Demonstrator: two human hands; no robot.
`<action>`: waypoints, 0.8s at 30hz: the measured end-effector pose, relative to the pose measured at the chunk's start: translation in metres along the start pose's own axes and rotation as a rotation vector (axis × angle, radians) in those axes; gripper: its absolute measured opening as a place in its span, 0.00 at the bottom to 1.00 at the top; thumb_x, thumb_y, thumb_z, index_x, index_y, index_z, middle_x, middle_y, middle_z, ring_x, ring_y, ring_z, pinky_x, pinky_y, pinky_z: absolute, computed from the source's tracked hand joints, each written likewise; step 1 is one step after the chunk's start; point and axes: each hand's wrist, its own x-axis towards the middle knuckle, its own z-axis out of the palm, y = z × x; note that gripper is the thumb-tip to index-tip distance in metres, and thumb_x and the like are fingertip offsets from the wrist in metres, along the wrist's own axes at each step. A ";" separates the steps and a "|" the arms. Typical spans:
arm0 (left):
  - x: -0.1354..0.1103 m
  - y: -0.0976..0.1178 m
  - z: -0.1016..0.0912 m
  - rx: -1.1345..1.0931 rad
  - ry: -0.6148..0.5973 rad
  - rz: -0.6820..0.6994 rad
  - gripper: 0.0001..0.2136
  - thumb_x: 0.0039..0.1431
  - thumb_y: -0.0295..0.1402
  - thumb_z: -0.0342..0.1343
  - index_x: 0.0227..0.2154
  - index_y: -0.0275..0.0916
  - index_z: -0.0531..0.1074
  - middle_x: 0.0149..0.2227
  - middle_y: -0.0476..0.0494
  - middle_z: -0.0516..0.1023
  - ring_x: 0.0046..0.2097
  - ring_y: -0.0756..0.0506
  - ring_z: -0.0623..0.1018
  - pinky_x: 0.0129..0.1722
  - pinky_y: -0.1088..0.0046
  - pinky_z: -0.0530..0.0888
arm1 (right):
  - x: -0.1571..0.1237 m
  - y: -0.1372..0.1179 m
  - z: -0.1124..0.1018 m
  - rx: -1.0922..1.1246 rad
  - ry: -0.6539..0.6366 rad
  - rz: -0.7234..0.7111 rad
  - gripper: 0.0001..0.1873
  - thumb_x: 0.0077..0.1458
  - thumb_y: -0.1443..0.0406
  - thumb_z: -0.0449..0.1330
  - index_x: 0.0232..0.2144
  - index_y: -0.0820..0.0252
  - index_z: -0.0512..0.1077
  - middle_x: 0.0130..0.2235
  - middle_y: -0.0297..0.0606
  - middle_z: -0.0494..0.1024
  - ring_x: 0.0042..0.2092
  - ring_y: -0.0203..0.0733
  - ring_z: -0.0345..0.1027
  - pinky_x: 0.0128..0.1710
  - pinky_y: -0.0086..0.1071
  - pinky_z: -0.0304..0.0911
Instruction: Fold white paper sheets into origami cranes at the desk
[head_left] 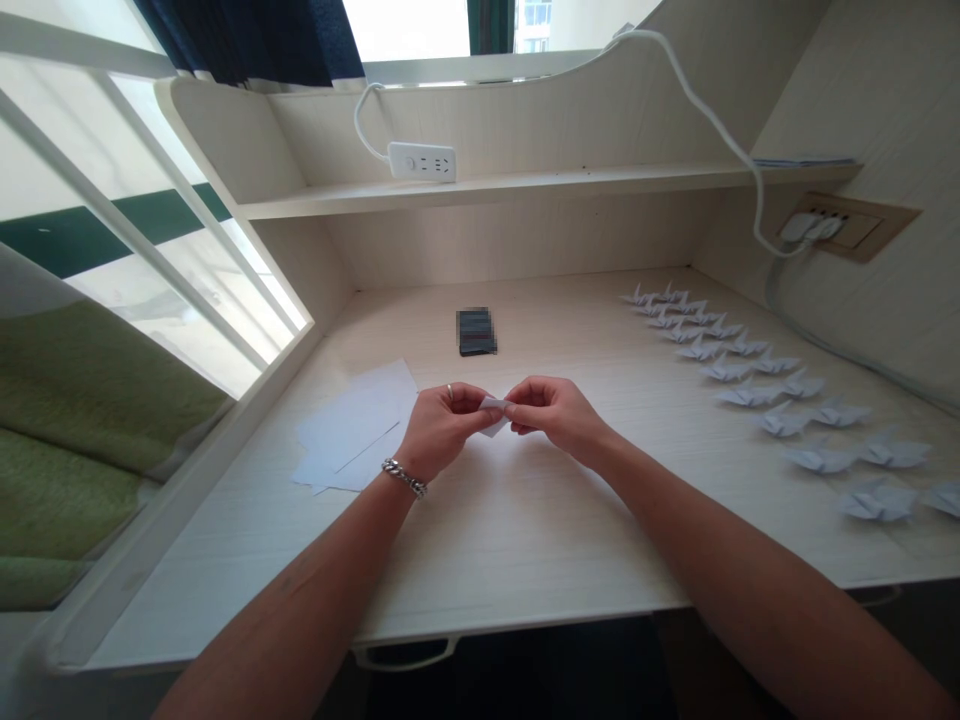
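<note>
My left hand [442,425] and my right hand [551,412] meet above the middle of the pale wooden desk [525,520]. Both pinch a small folded piece of white paper [493,410] between their fingertips. The left hand wears a ring and a metal bracelet at the wrist. Most of the paper is hidden by the fingers, so its folded shape is unclear. A loose stack of flat white paper sheets [352,430] lies just left of my left hand.
Several folded white paper cranes [780,400] lie in two rows along the desk's right side. A dark phone [477,332] lies behind my hands. A power strip [421,161] sits on the shelf, its cable running to a wall socket [825,225].
</note>
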 end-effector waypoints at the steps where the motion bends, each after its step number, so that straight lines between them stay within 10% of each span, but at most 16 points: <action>1: 0.000 0.000 0.000 0.019 -0.023 0.004 0.11 0.40 0.33 0.70 0.27 0.33 0.78 0.26 0.44 0.80 0.29 0.47 0.79 0.33 0.69 0.76 | 0.000 0.000 0.000 -0.015 -0.007 -0.018 0.11 0.43 0.62 0.68 0.29 0.64 0.75 0.25 0.35 0.76 0.27 0.37 0.71 0.29 0.32 0.67; 24: 0.000 -0.002 -0.007 0.017 -0.078 0.131 0.06 0.44 0.32 0.68 0.26 0.37 0.80 0.27 0.44 0.81 0.30 0.47 0.78 0.33 0.70 0.75 | -0.003 -0.004 0.005 0.076 0.057 -0.090 0.08 0.40 0.66 0.67 0.28 0.62 0.79 0.23 0.36 0.78 0.27 0.38 0.73 0.30 0.34 0.70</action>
